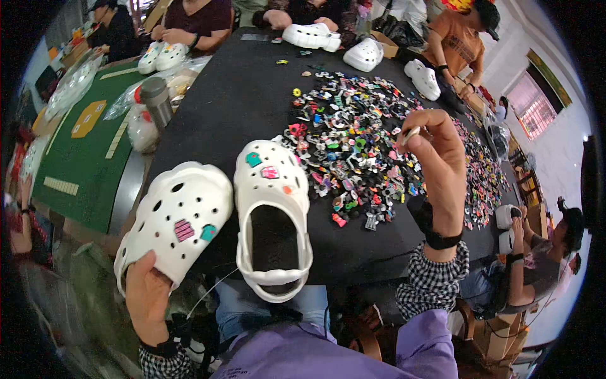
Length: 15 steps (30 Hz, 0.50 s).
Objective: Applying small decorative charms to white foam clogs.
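Two white clogs sit low in the frame: the left hand (pixel 148 297) grips one clog (pixel 180 218), its mate (pixel 271 215) rests on the black table (pixel 233 101). Farther up, the right hand (pixel 435 167) pinches a small charm (pixel 410 134) above the charm pile (pixel 360 145).

The bare black tabletop (pixel 233 95) has open room on the left. A big pile of small colourful plastic charms (pixel 360 145) blocks the right. A grey metal bottle (pixel 156 101) stands at the edge.
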### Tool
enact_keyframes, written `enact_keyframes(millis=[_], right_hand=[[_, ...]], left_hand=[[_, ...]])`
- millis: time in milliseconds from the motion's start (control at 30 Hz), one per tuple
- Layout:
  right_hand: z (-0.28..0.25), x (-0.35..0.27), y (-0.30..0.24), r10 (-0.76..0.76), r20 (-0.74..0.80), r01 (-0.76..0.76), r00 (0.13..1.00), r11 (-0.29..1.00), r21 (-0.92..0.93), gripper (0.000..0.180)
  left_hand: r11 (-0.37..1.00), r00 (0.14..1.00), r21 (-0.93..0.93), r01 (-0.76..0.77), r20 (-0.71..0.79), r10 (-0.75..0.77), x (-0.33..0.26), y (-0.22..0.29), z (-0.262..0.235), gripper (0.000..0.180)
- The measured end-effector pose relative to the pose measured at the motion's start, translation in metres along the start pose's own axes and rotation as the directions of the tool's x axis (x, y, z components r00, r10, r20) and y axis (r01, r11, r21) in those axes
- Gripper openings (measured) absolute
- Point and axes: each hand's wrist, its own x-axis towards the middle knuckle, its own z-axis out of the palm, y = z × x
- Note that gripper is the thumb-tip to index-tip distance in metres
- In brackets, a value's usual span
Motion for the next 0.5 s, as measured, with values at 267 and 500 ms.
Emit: enact_keyframes(millis=[267, 500], right_hand=[[0.085, 0.016, -0.045, -0.048, 0.313, 0.027, 0.948, 0.997, 0.069, 0.023], [0.155, 0.037, -0.051, 0.015, 0.588, 0.034, 0.809, 0.997, -0.073, 0.021]], left_hand=[[0.993, 0.994, 0.052, -0.108, -0.024, 0.11, 0.007, -0.01, 0.006, 0.052], [0.974, 0.982, 0.125, -0.187, 0.005, 0.188, 0.0, -0.029, -0.01, 0.056]])
